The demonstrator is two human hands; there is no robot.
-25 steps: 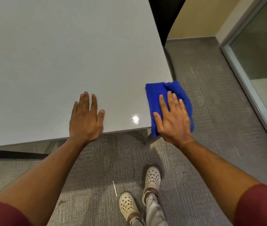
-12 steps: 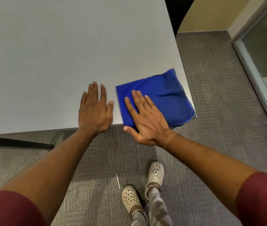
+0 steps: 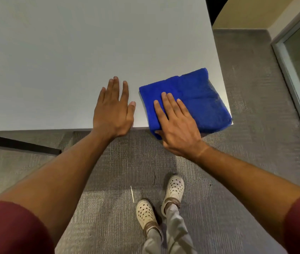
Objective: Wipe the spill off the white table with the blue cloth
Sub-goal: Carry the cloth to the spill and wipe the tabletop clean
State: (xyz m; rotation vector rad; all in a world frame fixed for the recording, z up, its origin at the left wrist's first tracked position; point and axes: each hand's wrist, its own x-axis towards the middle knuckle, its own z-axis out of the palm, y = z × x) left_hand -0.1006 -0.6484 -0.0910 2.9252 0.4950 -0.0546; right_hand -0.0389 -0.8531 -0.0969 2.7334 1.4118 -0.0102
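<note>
The white table fills the upper left, and its near right corner lies under the folded blue cloth. The cloth's front edge hangs a little over the table's near edge. My right hand presses flat on the cloth's near left part, with the thumb curled under its overhanging edge. Just left of the cloth, my left hand rests palm down on the bare tabletop, fingers spread, holding nothing. I can see no liquid on the table surface.
Grey carpet lies below and to the right of the table. My feet in white clogs stand close to the table's edge, beside a thin white stick. A glass panel frame stands at the right. A dark bar runs under the table.
My right hand slid the cloth left from the table's right corner onto the tabletop, covering a shiny spot near the edge. Its thumb now curls under the cloth's edge. The left hand stayed put.
</note>
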